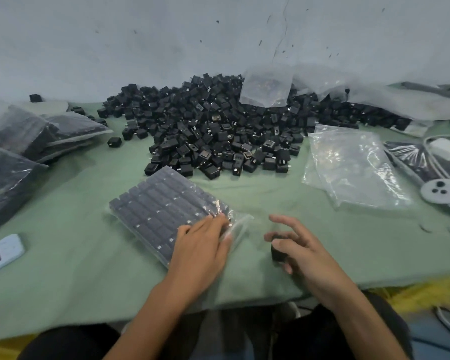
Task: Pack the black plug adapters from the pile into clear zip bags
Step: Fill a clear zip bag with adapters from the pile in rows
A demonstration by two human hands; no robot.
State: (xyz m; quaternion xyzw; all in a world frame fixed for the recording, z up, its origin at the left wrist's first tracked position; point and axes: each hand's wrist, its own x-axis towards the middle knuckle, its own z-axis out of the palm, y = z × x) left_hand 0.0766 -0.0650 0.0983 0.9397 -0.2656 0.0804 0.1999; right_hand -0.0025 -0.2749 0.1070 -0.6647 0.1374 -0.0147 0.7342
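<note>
Right hand (304,252) over perhaps-felt green cloth (63,281)

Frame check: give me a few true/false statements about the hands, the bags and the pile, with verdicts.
1. The left hand lies flat on the filled bag. True.
2. The right hand is empty. False: it holds a black adapter.
3. The pile lies beyond the filled bag, towards the wall. True.
4. The empty bags lie left of the pile. False: they lie to its right; packed bags are stacked on the left.
</note>
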